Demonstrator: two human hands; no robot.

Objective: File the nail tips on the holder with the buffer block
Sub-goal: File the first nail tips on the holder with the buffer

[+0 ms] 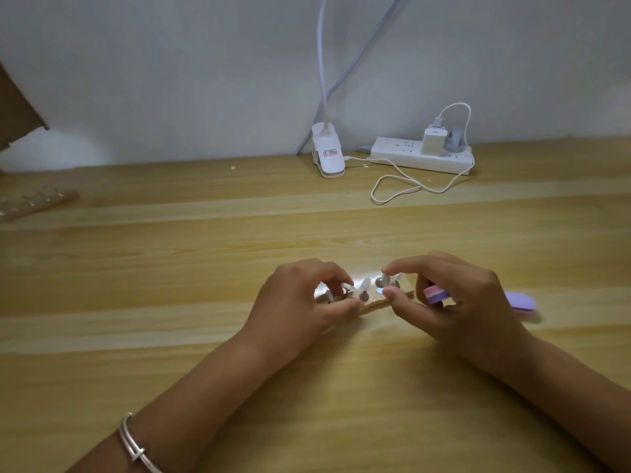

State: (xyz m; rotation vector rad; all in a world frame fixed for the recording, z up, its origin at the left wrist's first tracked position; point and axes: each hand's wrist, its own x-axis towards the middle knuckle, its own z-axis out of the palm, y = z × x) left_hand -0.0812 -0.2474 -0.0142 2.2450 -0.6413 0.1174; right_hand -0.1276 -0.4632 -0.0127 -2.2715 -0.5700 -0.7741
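Fingers of the left hand [300,302] are curling round the left end of the clear, glossy holder [374,303], gripping it; the right hand [457,302] is pinching a pale upright nail tip [386,280] on that holder while clasping the rounded pastel buffer block [520,299] just right of it.

We see a light wooden table [170,268] running to the wall. On it:
- near the front, the holder [370,304] with nail tips [365,284] on its pegs
- at the back, a white clip lamp base [327,155] beside a power strip [403,155]
- a white cable [373,194] looped in front of the strip
- far left, a blurred pale strip [34,203]
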